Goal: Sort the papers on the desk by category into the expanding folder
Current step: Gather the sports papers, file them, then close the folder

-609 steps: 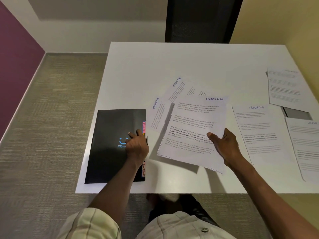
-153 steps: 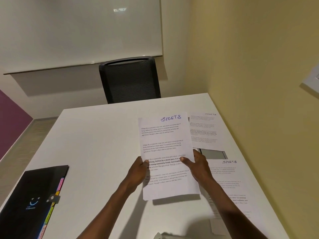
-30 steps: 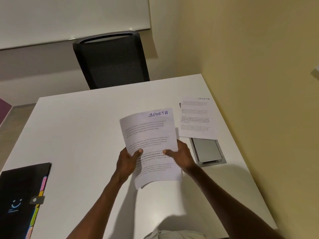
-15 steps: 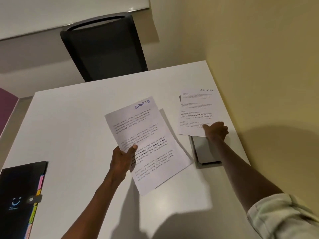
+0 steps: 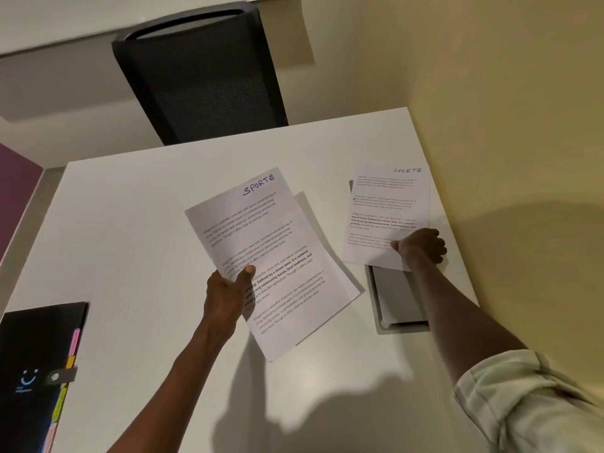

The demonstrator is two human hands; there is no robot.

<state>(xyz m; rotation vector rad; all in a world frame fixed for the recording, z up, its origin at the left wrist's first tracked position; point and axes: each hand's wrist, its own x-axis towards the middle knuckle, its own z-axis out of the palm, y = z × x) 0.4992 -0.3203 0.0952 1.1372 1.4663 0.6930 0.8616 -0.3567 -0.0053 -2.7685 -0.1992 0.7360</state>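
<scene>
Having let go of the SPORTS stack (image 5: 261, 256) now held by my left hand (image 5: 228, 289), my right hand (image 5: 421, 246) fingers seem to pinch the far-right sheet (image 5: 387, 207) on the worktop (image 5: 130, 223), folder (image 5: 32, 371) waiting near-left.

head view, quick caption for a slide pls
Left hand holds up a sports paper while the right hand grips another sports sheet on the white desk.

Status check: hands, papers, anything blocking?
Left hand holds SPORTS stack. Right hand pinches last SPORTS sheet over desk hatch. Folder closed; nothing blocking.
</scene>
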